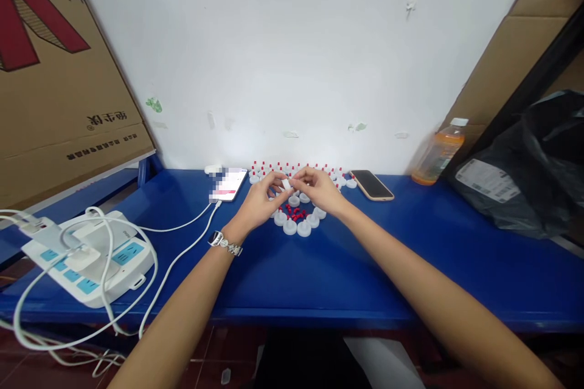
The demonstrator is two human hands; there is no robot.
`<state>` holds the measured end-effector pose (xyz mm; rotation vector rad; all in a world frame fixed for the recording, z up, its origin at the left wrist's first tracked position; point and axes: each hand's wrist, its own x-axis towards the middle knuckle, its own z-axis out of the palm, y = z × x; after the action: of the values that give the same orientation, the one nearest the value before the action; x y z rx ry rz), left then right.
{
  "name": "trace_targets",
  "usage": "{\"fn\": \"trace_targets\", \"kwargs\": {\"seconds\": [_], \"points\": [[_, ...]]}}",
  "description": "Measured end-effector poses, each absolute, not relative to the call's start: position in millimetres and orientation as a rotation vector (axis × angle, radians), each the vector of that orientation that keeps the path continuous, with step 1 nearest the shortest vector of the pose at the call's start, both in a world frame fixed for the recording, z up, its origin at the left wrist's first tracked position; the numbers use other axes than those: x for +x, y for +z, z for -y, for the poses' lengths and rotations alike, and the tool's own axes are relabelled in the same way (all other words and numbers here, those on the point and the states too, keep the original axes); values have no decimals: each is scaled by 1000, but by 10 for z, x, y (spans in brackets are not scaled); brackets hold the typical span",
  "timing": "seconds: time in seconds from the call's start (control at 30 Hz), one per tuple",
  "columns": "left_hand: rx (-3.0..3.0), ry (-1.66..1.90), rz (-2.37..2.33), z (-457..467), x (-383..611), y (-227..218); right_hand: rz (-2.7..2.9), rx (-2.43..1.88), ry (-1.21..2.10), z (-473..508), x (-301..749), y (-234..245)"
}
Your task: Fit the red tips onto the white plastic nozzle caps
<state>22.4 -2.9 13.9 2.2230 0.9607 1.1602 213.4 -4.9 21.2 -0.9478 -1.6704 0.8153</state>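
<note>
A small translucent white nozzle cap (286, 183) is pinched upright between the thumb and fingers of my left hand (263, 199). My right hand (318, 188) meets it from the other side, its thumb and fingers closed close against the cap; whether they grip the cap or a tiny part is hidden. Under my hands, white nozzle caps (289, 227) form a ring around a loose pile of small red tips (296, 214). Behind my fingers stand rows of similar white caps with red tips (340, 177) on top.
A lit phone (230, 185) on a charging cable lies left, a dark phone (371, 185) right. A white power strip (91, 258) with tangled cables covers the blue table's (283, 292) left end. An orange drink bottle (440, 152) and black plastic bag (520, 164) stand right, against the white wall.
</note>
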Motion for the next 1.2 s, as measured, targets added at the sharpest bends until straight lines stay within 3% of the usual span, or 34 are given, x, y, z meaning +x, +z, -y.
{"fn": "trace_targets", "kwargs": {"seconds": [0.33,1.2], "points": [[2328,1226,-1166,-23,132,145,2015,-1472,194,-586,2272,255],[2329,1181,-1194,-8,120,142,2328,-1640,240,-833,2156,325]]}}
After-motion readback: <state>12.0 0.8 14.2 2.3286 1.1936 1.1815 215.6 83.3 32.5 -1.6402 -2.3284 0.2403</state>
